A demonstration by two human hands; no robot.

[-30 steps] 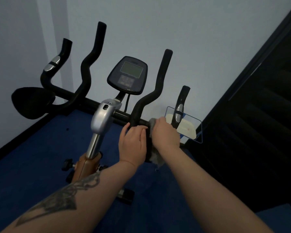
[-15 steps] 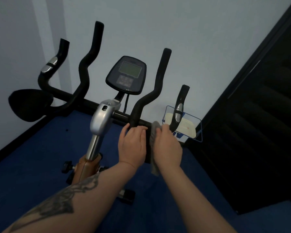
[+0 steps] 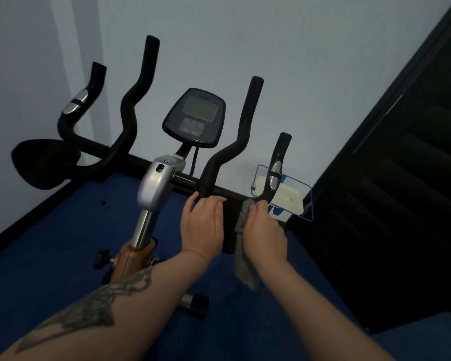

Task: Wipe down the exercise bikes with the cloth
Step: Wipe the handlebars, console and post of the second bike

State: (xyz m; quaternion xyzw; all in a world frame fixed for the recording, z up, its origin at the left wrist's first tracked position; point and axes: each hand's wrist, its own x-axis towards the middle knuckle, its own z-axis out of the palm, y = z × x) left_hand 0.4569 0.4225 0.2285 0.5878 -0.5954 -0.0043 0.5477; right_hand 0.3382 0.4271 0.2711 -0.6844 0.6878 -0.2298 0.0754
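An exercise bike fills the view, with black handlebars (image 3: 227, 155), a grey console (image 3: 194, 118) and a silver stem (image 3: 154, 188). My left hand (image 3: 202, 225) lies with straight fingers on the black elbow pad (image 3: 229, 227) at the right end of the crossbar. My right hand (image 3: 264, 230) grips a grey cloth (image 3: 241, 259) against the pad's right edge, below the outer right grip (image 3: 277, 168). Part of the cloth hangs down under my wrist.
The left elbow pad (image 3: 44, 162) juts out at the far left. A blue wire holder with a pale pad (image 3: 284, 195) sits on the floor by the pale wall. Dark stairs (image 3: 401, 204) rise on the right. The floor (image 3: 50, 243) is blue carpet.
My right hand slid the cloth down and to the right along the pad's edge, and more cloth now hangs below the wrist. My left hand has stayed on the pad.
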